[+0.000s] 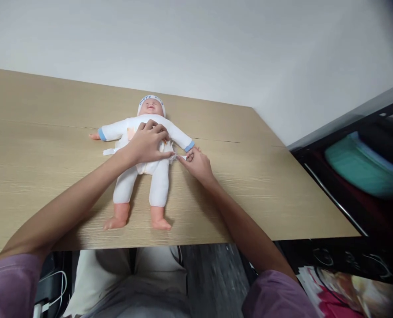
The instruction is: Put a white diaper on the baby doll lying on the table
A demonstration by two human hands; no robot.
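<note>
Pinching, it seems, a white side tab [183, 157] of the diaper [148, 168] left of frame centre, the right hand [199, 164] has something probably light, soft, tearable, best held at the tab's root; left hand [150, 142] covers the doll's [152, 118] waist, grip unclear.

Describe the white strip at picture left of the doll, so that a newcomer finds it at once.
On the wooden table lies a doll. From the diaper at its waist, a white strip sticks out toward picture left, below the sleeve. Unlike the diaper's other side, where the left hand and right hand are, no fingers touch it.
</note>
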